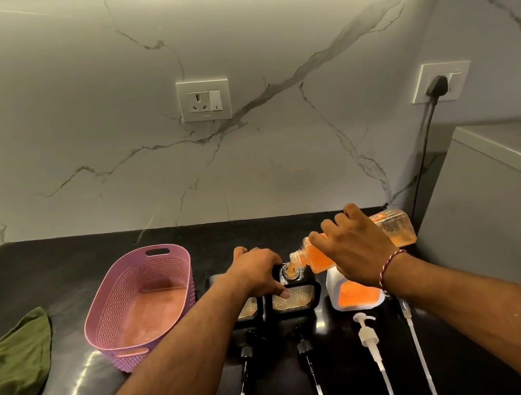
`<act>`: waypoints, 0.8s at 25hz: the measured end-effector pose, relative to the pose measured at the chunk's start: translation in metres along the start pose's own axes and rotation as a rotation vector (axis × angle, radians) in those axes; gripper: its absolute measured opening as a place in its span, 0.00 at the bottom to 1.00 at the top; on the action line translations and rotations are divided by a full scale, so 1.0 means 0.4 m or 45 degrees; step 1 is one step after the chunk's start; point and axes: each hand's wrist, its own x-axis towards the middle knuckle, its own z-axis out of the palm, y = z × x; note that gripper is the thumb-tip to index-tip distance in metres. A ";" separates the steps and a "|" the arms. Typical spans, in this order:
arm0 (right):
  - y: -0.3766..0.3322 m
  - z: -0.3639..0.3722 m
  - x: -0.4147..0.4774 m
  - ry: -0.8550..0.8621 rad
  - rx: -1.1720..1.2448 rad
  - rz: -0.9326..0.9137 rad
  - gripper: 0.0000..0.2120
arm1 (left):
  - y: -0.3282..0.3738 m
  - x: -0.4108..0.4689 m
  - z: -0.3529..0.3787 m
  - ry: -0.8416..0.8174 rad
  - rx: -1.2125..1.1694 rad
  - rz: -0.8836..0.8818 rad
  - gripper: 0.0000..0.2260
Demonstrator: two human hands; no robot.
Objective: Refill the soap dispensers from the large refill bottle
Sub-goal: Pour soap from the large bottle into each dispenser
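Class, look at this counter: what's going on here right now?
A person is refilling soap dispensers. The right hand tips the refill bottle of orange soap into the open neck of a black dispenser, which the left hand steadies. Three pumps lie removed on the counter, beside a pink basket.

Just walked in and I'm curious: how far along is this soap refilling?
Done: three pumps are out and lie on the counter. In hand: the right hand tips the refill bottle into the middle dispenser, steadied by the left hand. Left: how full the left dispenser is cannot be told; the white dispenser holds orange soap. All pumps still need refitting.
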 end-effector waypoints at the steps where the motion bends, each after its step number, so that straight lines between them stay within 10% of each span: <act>1: 0.002 -0.001 0.001 -0.001 -0.011 0.007 0.14 | 0.000 0.000 0.000 -0.006 -0.005 0.000 0.21; 20: 0.011 -0.006 0.012 -0.047 -0.091 0.046 0.21 | -0.007 0.013 0.007 -0.028 -0.033 -0.033 0.22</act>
